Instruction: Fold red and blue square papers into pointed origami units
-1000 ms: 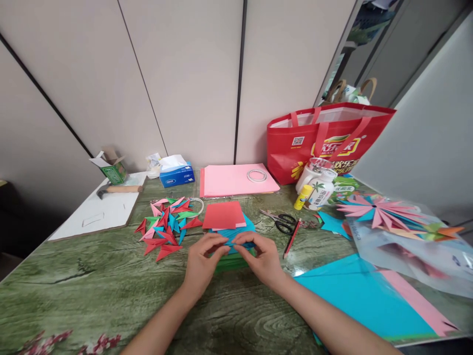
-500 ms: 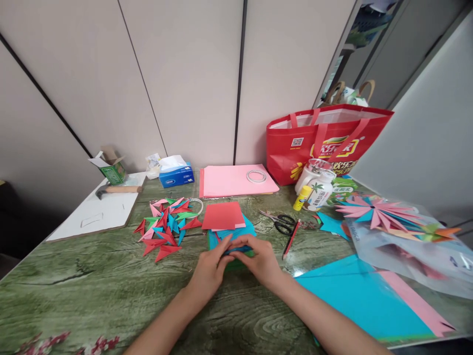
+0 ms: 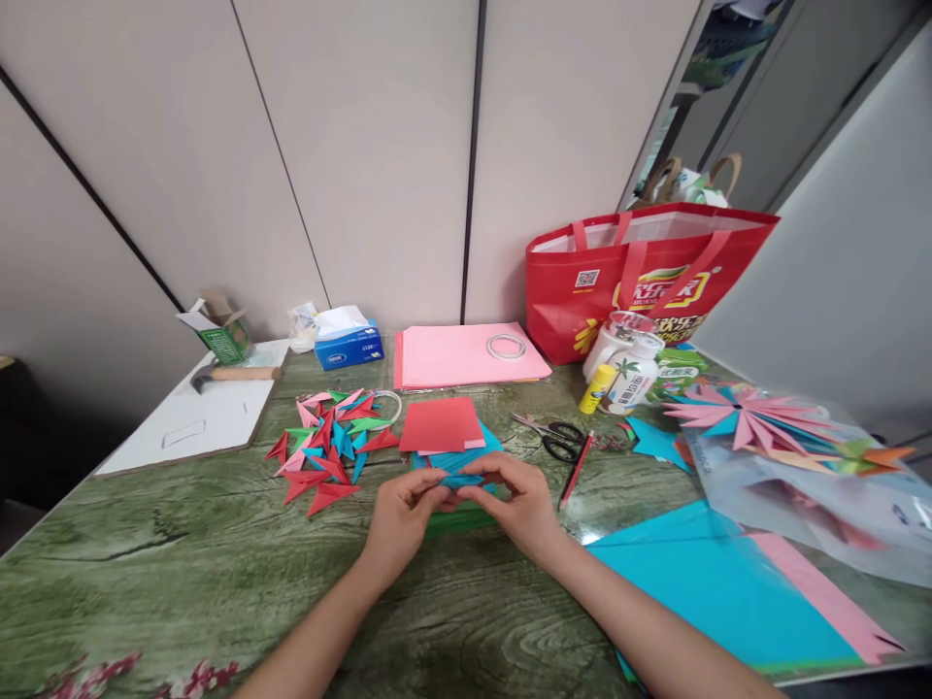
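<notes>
A small piece of folded blue paper [image 3: 460, 480] is pinched between my two hands, above a stack of coloured paper. My left hand [image 3: 406, 515] grips its left end with thumb and fingertips. On the other side, my right hand [image 3: 515, 500] holds the right end, its fingers bent over the top. Partly hidden beneath are blue sheets and green paper [image 3: 455, 525]. Red paper squares [image 3: 441, 424] lie just beyond my fingers. To the left is a heap of folded paper pieces [image 3: 335, 447] in red, pink, green and blue.
Scissors [image 3: 557, 437], a red pencil [image 3: 577, 471] and a yellow glue stick [image 3: 597, 388] lie or stand to the right. Farther back are a red bag [image 3: 568, 301], pink sheets [image 3: 451, 356] and a tissue box [image 3: 348, 348]. A hammer [image 3: 240, 374] rests on a white board [image 3: 175, 417].
My left hand has shifted slightly left, and its fingers have moved toward the left end of the blue paper. More of the folded paper now shows between my hands.
</notes>
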A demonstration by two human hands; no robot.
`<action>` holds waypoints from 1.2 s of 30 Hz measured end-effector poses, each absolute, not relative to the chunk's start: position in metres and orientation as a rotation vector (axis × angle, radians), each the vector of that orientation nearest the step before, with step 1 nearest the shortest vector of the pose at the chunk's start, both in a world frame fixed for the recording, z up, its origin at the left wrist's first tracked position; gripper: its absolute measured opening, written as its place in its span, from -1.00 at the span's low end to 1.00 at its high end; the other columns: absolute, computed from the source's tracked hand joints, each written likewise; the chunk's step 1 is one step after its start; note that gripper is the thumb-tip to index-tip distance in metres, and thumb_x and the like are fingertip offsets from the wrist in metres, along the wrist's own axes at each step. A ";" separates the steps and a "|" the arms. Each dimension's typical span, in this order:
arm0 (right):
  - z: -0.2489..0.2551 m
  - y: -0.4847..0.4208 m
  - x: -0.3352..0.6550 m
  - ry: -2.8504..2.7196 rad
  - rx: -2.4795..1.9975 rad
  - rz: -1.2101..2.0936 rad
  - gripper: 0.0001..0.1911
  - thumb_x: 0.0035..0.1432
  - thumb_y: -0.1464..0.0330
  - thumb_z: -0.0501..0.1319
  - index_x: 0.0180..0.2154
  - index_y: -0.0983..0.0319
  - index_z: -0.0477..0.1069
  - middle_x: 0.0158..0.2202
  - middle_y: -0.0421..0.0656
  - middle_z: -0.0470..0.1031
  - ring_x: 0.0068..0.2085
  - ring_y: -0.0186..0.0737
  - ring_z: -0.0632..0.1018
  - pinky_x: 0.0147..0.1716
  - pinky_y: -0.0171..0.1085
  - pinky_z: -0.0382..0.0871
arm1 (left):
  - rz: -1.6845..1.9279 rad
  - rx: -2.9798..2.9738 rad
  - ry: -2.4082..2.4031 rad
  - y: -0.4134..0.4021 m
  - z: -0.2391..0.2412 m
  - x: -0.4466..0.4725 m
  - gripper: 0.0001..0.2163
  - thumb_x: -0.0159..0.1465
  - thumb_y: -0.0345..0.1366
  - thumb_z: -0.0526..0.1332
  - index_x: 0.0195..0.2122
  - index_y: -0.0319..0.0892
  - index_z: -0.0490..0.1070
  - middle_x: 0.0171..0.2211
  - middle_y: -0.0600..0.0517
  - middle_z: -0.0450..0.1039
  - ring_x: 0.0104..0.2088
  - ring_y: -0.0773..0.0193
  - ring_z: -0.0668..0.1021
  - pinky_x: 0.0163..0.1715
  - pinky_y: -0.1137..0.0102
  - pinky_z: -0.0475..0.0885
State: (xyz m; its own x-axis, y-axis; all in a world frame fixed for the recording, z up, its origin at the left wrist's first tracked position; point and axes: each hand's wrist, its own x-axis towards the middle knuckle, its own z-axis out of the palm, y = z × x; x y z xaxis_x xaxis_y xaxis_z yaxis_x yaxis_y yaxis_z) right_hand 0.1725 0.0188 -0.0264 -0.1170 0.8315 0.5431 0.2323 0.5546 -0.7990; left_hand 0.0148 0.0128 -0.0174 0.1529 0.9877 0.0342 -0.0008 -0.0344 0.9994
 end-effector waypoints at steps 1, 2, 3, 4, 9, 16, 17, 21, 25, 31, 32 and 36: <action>-0.026 0.018 0.173 -1.664 -0.911 0.622 -0.88 -0.03 0.34 0.25 -0.37 0.20 0.44 -0.45 -0.16 0.49 -0.43 -0.26 0.49 -0.44 -0.30 0.42 | 1.111 1.280 1.066 0.013 -0.017 0.015 -0.86 0.01 -0.24 0.25 -0.44 -0.18 0.47 -0.50 0.04 0.54 -0.50 0.18 0.57 -0.40 0.27 0.51; -0.026 0.018 0.173 -1.673 -0.914 0.596 -0.88 -0.03 0.34 0.25 -0.36 0.20 0.43 -0.45 -0.16 0.49 -0.43 -0.25 0.49 -0.43 -0.30 0.41 | 1.108 1.263 1.056 0.013 -0.017 0.015 -0.85 0.00 -0.23 0.26 -0.44 -0.18 0.47 -0.51 0.04 0.54 -0.50 0.18 0.57 -0.40 0.27 0.51; -0.026 0.017 0.173 -1.676 -0.916 0.578 -0.88 -0.02 0.34 0.24 -0.36 0.19 0.43 -0.44 -0.16 0.50 -0.42 -0.25 0.50 -0.43 -0.30 0.41 | 1.104 1.252 1.049 0.013 -0.017 0.014 -0.85 -0.01 -0.23 0.26 -0.43 -0.18 0.47 -0.52 0.04 0.54 -0.51 0.18 0.57 -0.39 0.26 0.51; -0.026 0.017 0.173 -1.676 -0.917 0.565 -0.88 -0.01 0.34 0.24 -0.35 0.19 0.43 -0.43 -0.16 0.50 -0.42 -0.25 0.50 -0.42 -0.30 0.41 | 1.100 1.248 1.044 0.013 -0.017 0.014 -0.84 0.00 -0.23 0.26 -0.43 -0.18 0.47 -0.51 0.03 0.54 -0.50 0.17 0.57 -0.39 0.26 0.51; -0.028 0.017 0.174 -1.688 -0.904 0.502 -0.87 0.00 0.35 0.23 -0.32 0.21 0.41 -0.42 -0.14 0.50 -0.41 -0.26 0.51 -0.42 -0.31 0.41 | 1.090 1.236 1.023 0.013 -0.015 0.014 -0.85 0.00 -0.26 0.26 -0.41 -0.19 0.47 -0.52 0.03 0.55 -0.50 0.17 0.58 -0.38 0.25 0.50; -0.029 0.017 0.174 -1.611 -0.951 0.527 -0.88 -0.02 0.37 0.25 -0.35 0.22 0.43 -0.43 -0.15 0.52 -0.45 -0.27 0.51 -0.45 -0.32 0.41 | 1.108 1.172 1.004 0.013 -0.016 0.015 -0.87 -0.02 -0.29 0.28 -0.43 -0.18 0.45 -0.58 0.06 0.54 -0.53 0.18 0.58 -0.40 0.27 0.51; -0.029 0.017 0.173 -1.588 -0.968 0.553 -0.89 -0.03 0.36 0.26 -0.37 0.22 0.44 -0.45 -0.16 0.52 -0.47 -0.28 0.50 -0.47 -0.33 0.40 | 1.107 1.174 1.005 0.013 -0.016 0.015 -0.87 -0.02 -0.28 0.28 -0.43 -0.18 0.45 -0.58 0.06 0.54 -0.53 0.18 0.58 -0.40 0.27 0.51; -0.025 0.017 0.172 -1.554 -0.988 0.672 -0.92 -0.05 0.34 0.26 -0.47 0.22 0.46 -0.52 -0.18 0.51 -0.49 -0.28 0.49 -0.48 -0.33 0.38 | 1.085 1.207 1.018 0.013 -0.015 0.015 -0.86 -0.01 -0.27 0.27 -0.42 -0.20 0.46 -0.56 0.05 0.54 -0.51 0.19 0.58 -0.39 0.29 0.50; -0.029 0.020 0.170 -1.476 -0.978 0.930 -0.83 -0.06 0.33 0.26 -0.34 0.22 0.45 -0.40 -0.15 0.51 -0.40 -0.25 0.51 -0.45 -0.33 0.41 | 1.051 1.212 1.053 0.013 -0.014 0.015 -0.86 0.00 -0.28 0.26 -0.42 -0.22 0.46 -0.55 0.04 0.54 -0.51 0.20 0.57 -0.39 0.31 0.49; -0.032 0.020 0.166 -1.528 -1.019 1.048 -0.82 -0.12 0.35 0.29 -0.36 0.23 0.45 -0.37 -0.15 0.49 -0.34 -0.23 0.49 -0.42 -0.32 0.41 | 1.032 1.189 1.032 0.013 -0.020 0.016 -0.89 0.03 -0.33 0.23 -0.42 -0.19 0.34 -0.59 0.09 0.53 -0.53 0.24 0.56 -0.43 0.34 0.48; -0.031 0.020 0.166 -1.528 -1.031 1.055 -0.85 -0.10 0.35 0.28 -0.38 0.23 0.45 -0.39 -0.15 0.49 -0.35 -0.24 0.49 -0.43 -0.33 0.40 | 1.026 1.186 1.023 0.012 -0.021 0.016 -0.89 0.04 -0.34 0.22 -0.41 -0.18 0.31 -0.59 0.09 0.53 -0.52 0.24 0.56 -0.43 0.34 0.48; -0.031 0.020 0.165 -1.479 -1.043 1.136 -0.89 -0.09 0.34 0.26 -0.45 0.25 0.44 -0.46 -0.18 0.47 -0.42 -0.29 0.47 -0.47 -0.36 0.35 | 1.005 1.181 1.014 0.011 -0.023 0.017 -0.88 0.05 -0.35 0.22 -0.42 -0.19 0.26 -0.60 0.08 0.52 -0.52 0.23 0.57 -0.43 0.33 0.48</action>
State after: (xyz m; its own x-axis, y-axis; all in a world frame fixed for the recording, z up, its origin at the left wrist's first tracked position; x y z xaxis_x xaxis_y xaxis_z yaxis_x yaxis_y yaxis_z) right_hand 0.1646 0.0197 -0.0310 -0.1699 0.9678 0.1857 0.0701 0.1998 -0.9773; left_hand 0.0174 0.0114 -0.0234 0.2409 0.9669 -0.0835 -0.0751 0.1044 0.9917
